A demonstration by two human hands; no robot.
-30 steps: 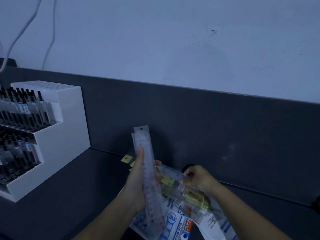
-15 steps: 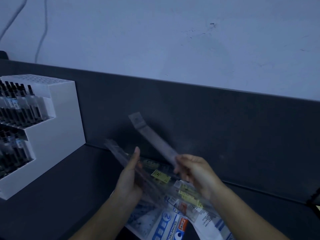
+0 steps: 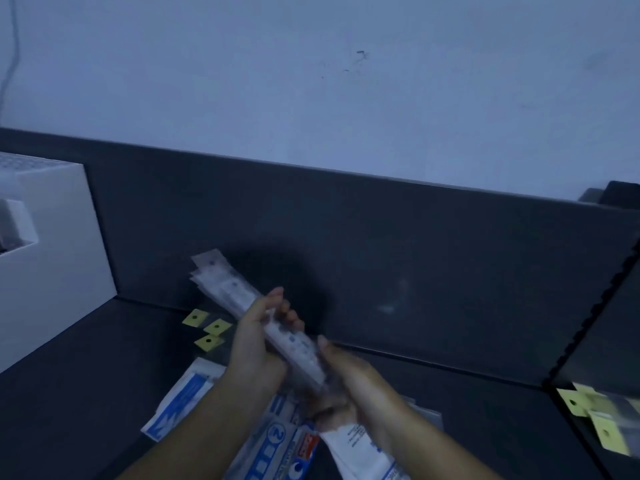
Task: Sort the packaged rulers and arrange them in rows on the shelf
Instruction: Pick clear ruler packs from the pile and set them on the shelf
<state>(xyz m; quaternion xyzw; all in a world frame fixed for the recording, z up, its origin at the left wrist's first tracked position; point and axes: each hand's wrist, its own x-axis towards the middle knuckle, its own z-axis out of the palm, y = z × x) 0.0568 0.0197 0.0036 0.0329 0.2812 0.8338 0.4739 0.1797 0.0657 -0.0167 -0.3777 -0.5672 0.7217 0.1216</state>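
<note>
A bundle of packaged rulers [image 3: 227, 292], in clear sleeves, is held in the air above the dark shelf [image 3: 86, 375], near its back panel [image 3: 415, 254]. The bundle slants, its far end up and to the left, its near end down and to the right. The left hand [image 3: 256, 344] grips it about the middle, with its fingers [image 3: 289, 315] curled round the far side and the thumb raised on the near side. The right hand [image 3: 349, 386] holds the lower end, with the thumb laid along the sleeves; motion blur hides how its other fingers lie.

Below the hands, blue-and-white packages [image 3: 183, 396] lie flat on the shelf, overlapping. Just left of the hands, three yellow header tags [image 3: 209, 328] on clear packets lie near the back panel. A white stepped display stand [image 3: 59, 271] sits at the far left. To the right, past a dark divider [image 3: 588, 323], lie more yellow-tagged packets [image 3: 601, 419]. A pale wall [image 3: 311, 81] rises behind the panel.
</note>
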